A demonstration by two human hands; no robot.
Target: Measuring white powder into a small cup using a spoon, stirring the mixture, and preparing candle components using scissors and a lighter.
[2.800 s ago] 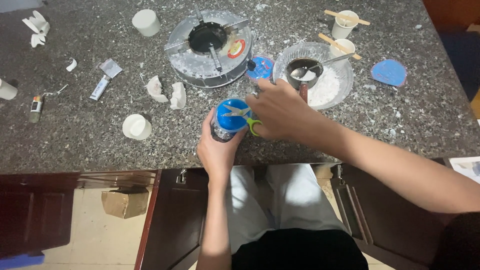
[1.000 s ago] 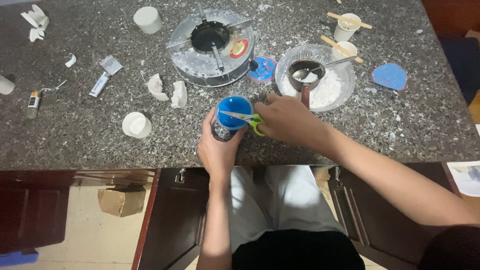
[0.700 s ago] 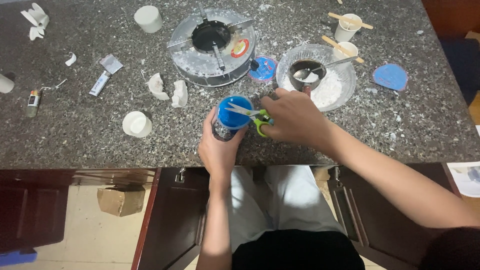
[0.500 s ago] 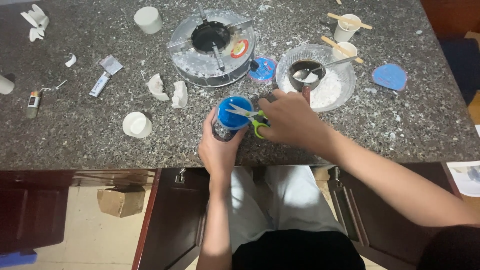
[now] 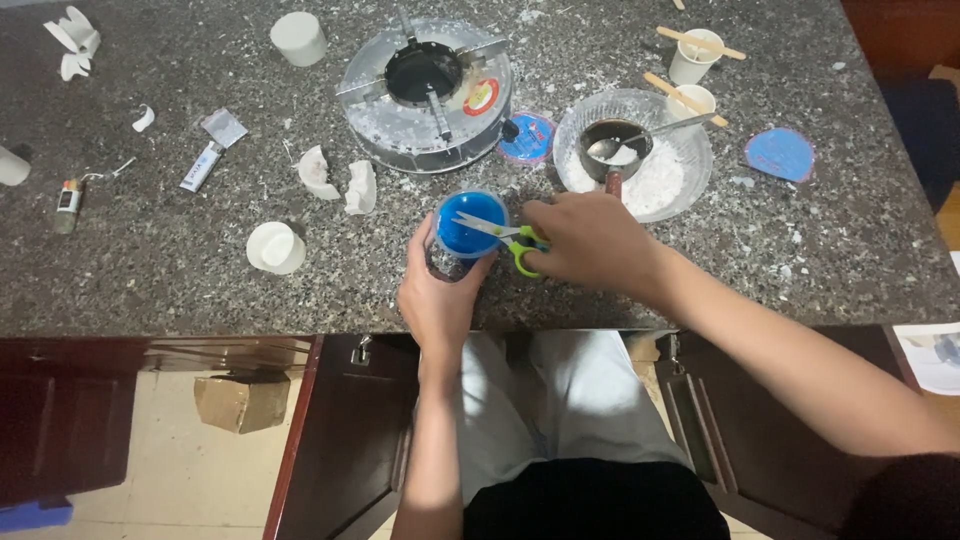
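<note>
My left hand (image 5: 437, 295) wraps around a clear glass (image 5: 462, 240) filled with blue wax at the near edge of the dark granite counter (image 5: 150, 280). My right hand (image 5: 590, 240) grips green-handled scissors (image 5: 505, 238), their blades lying across the blue surface inside the glass.
Behind the glass stands a round metal stove (image 5: 428, 92). A glass bowl (image 5: 640, 150) of white flakes holds a small pot and spoon. White wax pieces (image 5: 338, 178), a white cup (image 5: 275, 247), a tube (image 5: 203, 165), blue discs (image 5: 780, 153) and two cups with wooden sticks (image 5: 695, 55) lie around.
The scissors have shifted slightly over the glass, blades now reaching further across the blue surface. My left hand keeps its hold on the glass.
</note>
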